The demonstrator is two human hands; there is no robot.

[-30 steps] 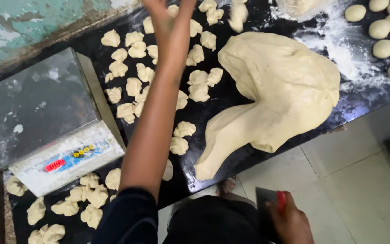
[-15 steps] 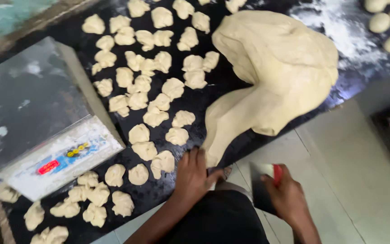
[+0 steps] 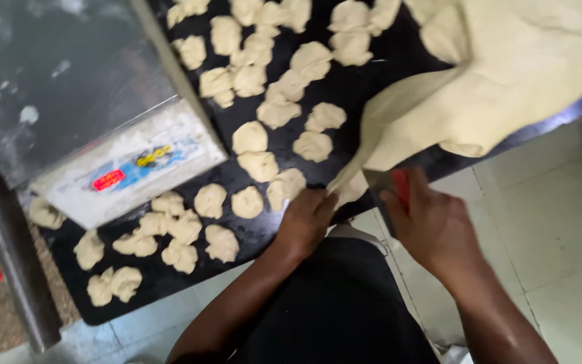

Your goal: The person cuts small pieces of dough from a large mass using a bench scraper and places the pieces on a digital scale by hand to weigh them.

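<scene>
A big mass of pale dough [image 3: 506, 74] lies on the dark counter [image 3: 365, 81] at the upper right, with a long tail hanging toward the counter's front edge. My left hand [image 3: 308, 219] pinches the tip of that tail [image 3: 351, 182] at the edge. My right hand [image 3: 432, 222] grips a metal dough scraper [image 3: 378, 185] with a red handle, its blade beside the tail. Several small cut dough pieces [image 3: 250, 138] are scattered over the counter to the left.
A steel weighing scale [image 3: 82, 108] with a dusty front panel stands at the left on the counter. More dough pieces [image 3: 170, 236] lie below it. Pale tiled floor [image 3: 547, 222] shows at the right, under the counter's edge.
My left arm came back from the far pieces to the dough tail at the front edge. My right hand rose with the scraper to the tail. The view moved closer.
</scene>
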